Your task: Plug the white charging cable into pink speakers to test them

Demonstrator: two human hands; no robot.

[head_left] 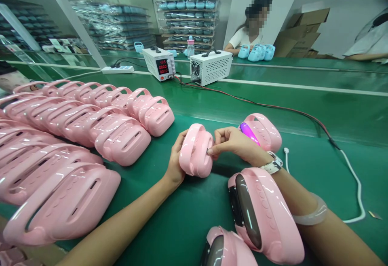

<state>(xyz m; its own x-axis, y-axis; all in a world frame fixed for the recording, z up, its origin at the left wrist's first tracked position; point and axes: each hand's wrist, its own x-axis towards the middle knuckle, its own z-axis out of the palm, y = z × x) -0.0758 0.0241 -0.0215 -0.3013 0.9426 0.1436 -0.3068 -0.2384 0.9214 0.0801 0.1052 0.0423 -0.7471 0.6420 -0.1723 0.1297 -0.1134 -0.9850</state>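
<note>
My left hand (176, 157) is closed round the far side of a pink plastic device with a carry handle (203, 159), holding it tilted just above the green table. My right hand (230, 142) touches the device's right side, thumb and bent forefinger pinched at a small dark slot. Whether something tiny is between those fingertips, I cannot make out. Behind the right hand stands another pink device (268, 134) with a glowing purple panel. Below my right forearm lie two pink devices with dark glossy fronts, one nearer (226, 252) and one larger in view (269, 213).
Rows of pink devices (121, 140) fill the left side. Two bench power supplies (211, 67) stand at the back, their red-black cable (273, 106) joining a white lead (359, 185) on the right. Behind sit a person (248, 35), blue devices (256, 52) and stacked trays (188, 19).
</note>
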